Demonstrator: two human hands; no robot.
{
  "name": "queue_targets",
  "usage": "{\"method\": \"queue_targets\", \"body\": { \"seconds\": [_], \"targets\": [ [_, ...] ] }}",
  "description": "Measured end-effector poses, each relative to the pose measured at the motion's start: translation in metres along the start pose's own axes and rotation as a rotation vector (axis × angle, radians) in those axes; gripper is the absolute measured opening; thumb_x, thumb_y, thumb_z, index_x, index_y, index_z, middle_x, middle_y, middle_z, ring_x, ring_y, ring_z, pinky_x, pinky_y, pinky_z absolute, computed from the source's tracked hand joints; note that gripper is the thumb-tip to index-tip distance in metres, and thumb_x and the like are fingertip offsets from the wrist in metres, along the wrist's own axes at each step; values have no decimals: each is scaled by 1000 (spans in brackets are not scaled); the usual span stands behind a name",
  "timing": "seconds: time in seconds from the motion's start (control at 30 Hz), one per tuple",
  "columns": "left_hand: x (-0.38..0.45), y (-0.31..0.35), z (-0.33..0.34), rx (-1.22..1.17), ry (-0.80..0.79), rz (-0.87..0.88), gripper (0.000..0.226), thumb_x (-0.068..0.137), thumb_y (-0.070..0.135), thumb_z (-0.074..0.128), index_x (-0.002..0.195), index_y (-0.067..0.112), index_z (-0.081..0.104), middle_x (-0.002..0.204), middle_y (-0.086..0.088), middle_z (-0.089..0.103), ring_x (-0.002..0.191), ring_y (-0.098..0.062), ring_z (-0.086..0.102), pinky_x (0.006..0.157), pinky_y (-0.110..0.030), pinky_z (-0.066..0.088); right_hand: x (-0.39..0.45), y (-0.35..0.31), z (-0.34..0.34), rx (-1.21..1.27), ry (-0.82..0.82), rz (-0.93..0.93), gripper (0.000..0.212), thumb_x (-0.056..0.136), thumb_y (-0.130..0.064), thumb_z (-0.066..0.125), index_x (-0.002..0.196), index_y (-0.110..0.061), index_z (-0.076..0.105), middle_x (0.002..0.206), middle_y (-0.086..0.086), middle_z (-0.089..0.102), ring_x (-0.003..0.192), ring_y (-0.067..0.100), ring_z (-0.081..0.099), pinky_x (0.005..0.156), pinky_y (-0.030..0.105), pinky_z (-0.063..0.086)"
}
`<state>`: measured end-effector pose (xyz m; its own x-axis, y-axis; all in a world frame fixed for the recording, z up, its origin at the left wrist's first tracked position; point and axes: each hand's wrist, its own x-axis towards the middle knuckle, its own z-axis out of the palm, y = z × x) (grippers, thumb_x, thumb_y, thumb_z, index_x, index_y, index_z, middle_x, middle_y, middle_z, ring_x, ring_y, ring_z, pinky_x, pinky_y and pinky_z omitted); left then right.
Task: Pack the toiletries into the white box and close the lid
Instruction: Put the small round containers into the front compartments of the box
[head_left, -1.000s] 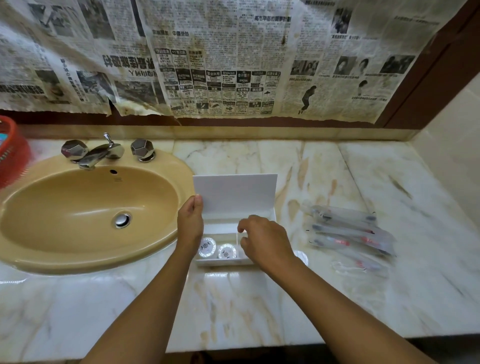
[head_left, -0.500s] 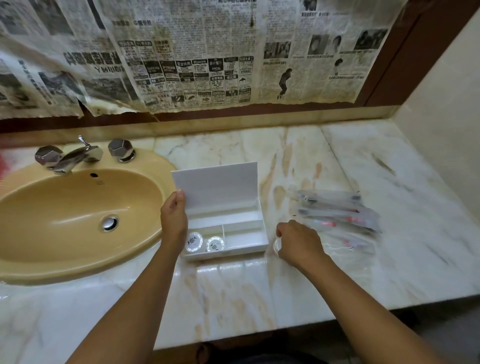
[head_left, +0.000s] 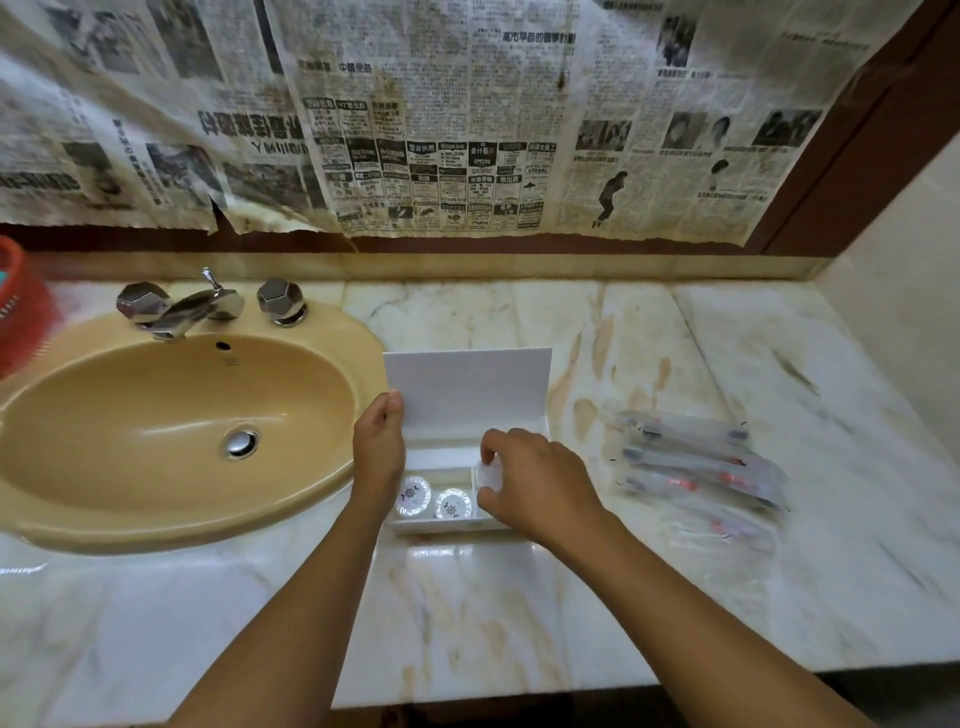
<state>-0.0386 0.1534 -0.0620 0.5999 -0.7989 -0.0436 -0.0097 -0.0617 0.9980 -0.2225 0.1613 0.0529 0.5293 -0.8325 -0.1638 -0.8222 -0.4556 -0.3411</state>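
Observation:
The white box (head_left: 441, 524) stands on the marble counter right of the sink, its lid (head_left: 467, 387) raised upright. Two round white packets (head_left: 434, 500) lie in its front left compartment. My left hand (head_left: 378, 452) grips the lid's left edge. My right hand (head_left: 535, 480) hovers over the box's front right part and pinches a small clear round packet (head_left: 488, 474) at its fingertips. Several wrapped toothbrushes (head_left: 691, 462) in clear sleeves lie on the counter to the right of the box.
A tan oval sink (head_left: 171, 426) with a chrome tap (head_left: 192, 309) fills the left. A red basket (head_left: 21, 306) sits at the far left edge. Newspaper covers the wall behind. A tiled side wall (head_left: 898, 322) bounds the counter on the right.
My right hand went from the box to the counter on its right, picked up a small round packet, and has come back over the box. My left hand stayed on the lid.

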Motion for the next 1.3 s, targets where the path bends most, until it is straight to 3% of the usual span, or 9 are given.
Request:
{"method": "queue_targets", "body": {
  "seconds": [0.13,0.23,0.33,0.5,0.77,0.97,1.13,1.3],
  "targets": [
    [0,2,-1,-19,-1,-25,60,91,52,46,87,-8,49,85,-3,47,79,-18,41,74,-35,34,17,-30,14,-65,-79,-97,18,78,-22,62,95,-17,58,97,4,61,87,30,57,70,31,38],
    [-1,3,-1,-15,-6,-26,62,91,54,45,86,-8,49,83,-4,46,78,-18,40,73,-35,34,28,-39,24,-174,-152,-102,14,79,-14,61,81,-18,49,82,3,49,76,26,46,66,29,32],
    [-2,4,0,-15,-11,-17,52,99,40,44,83,-9,45,80,-7,42,76,-19,36,72,-34,31,37,-45,29,-252,-191,-102,10,82,-14,61,90,-16,56,92,9,58,82,28,53,66,29,33],
    [-3,7,0,-5,-8,-16,46,105,30,43,78,-8,41,77,-8,37,74,-19,32,70,-33,29,44,-44,42,-314,-271,-88,25,86,-4,56,110,-9,58,113,11,60,103,29,59,71,29,34],
    [-2,7,-2,-13,-14,-21,54,98,43,43,83,-9,44,80,-6,42,76,-19,36,71,-34,31,37,-39,41,-305,-221,-102,29,82,7,52,106,-8,58,113,14,61,105,33,58,71,30,31],
    [-1,6,-2,-1,-10,-24,57,95,48,44,84,-8,46,81,-5,44,77,-19,36,73,-34,31,40,-33,42,-226,-266,-75,22,89,-3,50,109,-5,58,114,15,60,104,32,59,72,31,36],
    [-3,5,0,8,-8,-17,52,100,40,43,85,-10,47,84,-4,43,79,-18,35,74,-34,30,30,-20,43,-98,-195,-54,18,86,-15,55,99,-12,67,102,11,66,92,31,61,67,29,40],
    [-1,4,0,13,12,-23,45,103,33,44,84,-7,49,84,-4,43,79,-17,37,73,-33,31,13,7,24,62,56,18,18,84,-15,52,91,-17,68,92,3,68,84,27,63,73,33,52]
  ]
}}
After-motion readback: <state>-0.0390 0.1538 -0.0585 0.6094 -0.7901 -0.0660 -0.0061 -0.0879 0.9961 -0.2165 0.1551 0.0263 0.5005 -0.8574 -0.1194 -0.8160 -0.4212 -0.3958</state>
